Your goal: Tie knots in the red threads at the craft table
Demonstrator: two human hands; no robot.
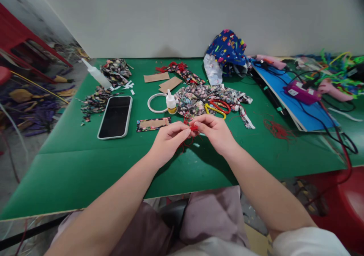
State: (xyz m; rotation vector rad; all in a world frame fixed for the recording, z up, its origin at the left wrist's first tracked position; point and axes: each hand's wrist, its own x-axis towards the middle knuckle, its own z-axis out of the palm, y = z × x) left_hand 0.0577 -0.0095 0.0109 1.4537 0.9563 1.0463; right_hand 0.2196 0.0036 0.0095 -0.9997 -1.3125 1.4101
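My left hand (170,139) and my right hand (214,130) meet over the near middle of the table. Both are closed, pinching a small bundle of red thread (193,127) between thumbs and fingers. Loose strands hang below it toward the green tabletop. Just beyond my hands lie scissors (218,107) with one red and one yellow handle, on a heap of floral fabric scraps (189,100). A floral fabric strip with brown card (153,124) rests flat left of my fingers. Behind it stands a small white glue bottle (171,103), next to a roll of white tape (157,103).
A phone (116,116) lies at the left, near a clear nozzle bottle (96,74). Brown card pieces (156,77) sit farther back. On the right are loose red threads (278,129), a blue folder (305,114), a purple device (302,93) and tangled cables. A wall closes the back.
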